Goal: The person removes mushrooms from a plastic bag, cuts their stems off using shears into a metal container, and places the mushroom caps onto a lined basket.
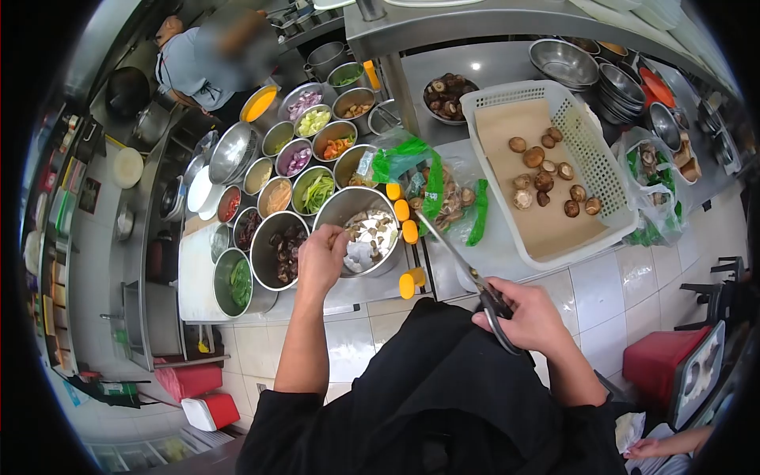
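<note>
My left hand [323,255] reaches over the near rim of a large steel pot [321,214], fingers pinched together; whatever they may hold is hidden. Pale cut mushroom pieces [372,231] lie inside that pot. In my right hand [526,313] is a pair of scissors [467,269], gripped by the dark handles, with the long blades pointing up and left. Just beyond the blade tips sits a clear and green plastic bag [435,190] holding mushrooms. Left of my left hand stands another steel pot of dark mushrooms [286,253].
Several steel containers of chopped vegetables [317,190] crowd the counter ahead. To the right are a white basket [495,170] with whole mushrooms [546,162] on cardboard, and another mushroom bag [653,186]. Yellow-capped items [409,281] line the counter's edge. Another person [210,59] stands far left.
</note>
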Motion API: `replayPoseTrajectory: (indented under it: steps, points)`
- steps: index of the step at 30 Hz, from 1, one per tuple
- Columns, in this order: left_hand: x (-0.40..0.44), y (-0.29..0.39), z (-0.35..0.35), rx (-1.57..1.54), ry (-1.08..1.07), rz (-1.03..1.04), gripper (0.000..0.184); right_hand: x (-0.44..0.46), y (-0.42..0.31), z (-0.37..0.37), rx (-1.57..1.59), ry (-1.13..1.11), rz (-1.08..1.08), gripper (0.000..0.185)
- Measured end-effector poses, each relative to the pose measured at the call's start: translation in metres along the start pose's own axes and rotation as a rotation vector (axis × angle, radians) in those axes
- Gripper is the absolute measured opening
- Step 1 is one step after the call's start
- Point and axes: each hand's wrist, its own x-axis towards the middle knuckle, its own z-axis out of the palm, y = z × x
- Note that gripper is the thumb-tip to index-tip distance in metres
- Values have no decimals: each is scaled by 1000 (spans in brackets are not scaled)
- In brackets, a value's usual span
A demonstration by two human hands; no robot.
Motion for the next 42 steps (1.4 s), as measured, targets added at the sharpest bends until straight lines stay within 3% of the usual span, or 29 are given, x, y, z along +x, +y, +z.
replayPoseTrajectory:
  steps: [4, 6, 9, 13, 17, 23, 29, 35, 38, 42]
  points:
    - [22, 44, 11, -178, -30, 67, 38, -15, 17, -14, 39, 134, 28, 54]
    - [39, 82, 33, -356, 52, 337, 45, -19, 16, -18, 76, 178, 45, 56]
    - [58, 152, 18, -399, -98, 309, 38, -22, 17, -28, 137, 220, 39, 56]
    - [94, 133, 43, 807, -489, 484, 26, -32, 28, -32, 248, 264, 50, 55]
    - [100, 130, 78, 977, -608, 511, 22, -38, 36, -34, 227, 261, 86, 56]
    - [119, 124, 96, 876, -794, 422, 34, -32, 45, -27, 148, 242, -11, 57]
    - [115, 125, 96, 943, -778, 379, 37, -28, 49, -23, 117, 203, 39, 55]
    - [101, 134, 56, 681, -550, 458, 41, -26, 47, -23, 47, 194, 59, 59]
    - [89, 104, 26, 53, -362, 437, 42, -23, 39, -19, 38, 210, -30, 62]
    - [54, 57, 17, -1048, -394, -86, 32, -9, 16, -2, -48, 177, -120, 67]
